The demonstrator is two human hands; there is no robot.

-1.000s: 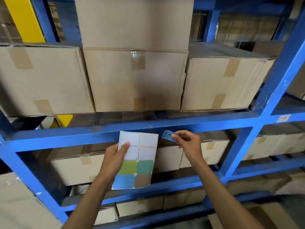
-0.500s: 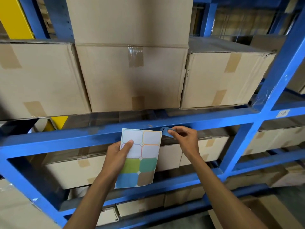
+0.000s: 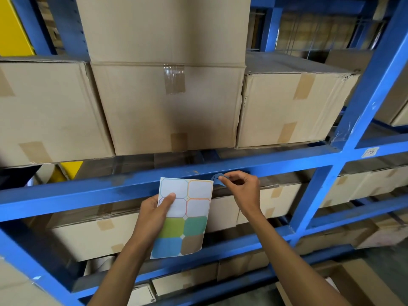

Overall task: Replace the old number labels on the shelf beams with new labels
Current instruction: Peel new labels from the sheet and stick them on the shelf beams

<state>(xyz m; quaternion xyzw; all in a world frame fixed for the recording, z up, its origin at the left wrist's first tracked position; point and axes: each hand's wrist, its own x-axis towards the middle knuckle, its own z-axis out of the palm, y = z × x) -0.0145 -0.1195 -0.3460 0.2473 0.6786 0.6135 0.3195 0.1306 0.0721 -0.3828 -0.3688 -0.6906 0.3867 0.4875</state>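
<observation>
— Since both arms rise from the bottom of the frame, why is the left hand (image 3: 157, 214) gripping that label sheet (image 3: 183, 217) upright at centre?

— Probably to keep fresh stickers beside the work; its thumb presses the sheet's front, fingers curled behind. Four upper cells look peeled, four coloured ones remain.

— And the right hand (image 3: 241, 188)?

— Just right of the sheet, fingertips pinched together on a small blue label (image 3: 217, 178), held against the shelf beam (image 3: 88, 191) across mid-frame, likely to stick it down.

— Can you read it?

— No, it blends into the blue paint. Farther right, a white label (image 3: 370, 152) on the beam bears writing too small to read. Cardboard boxes (image 3: 167, 107) above hide the shelf's depth.
</observation>
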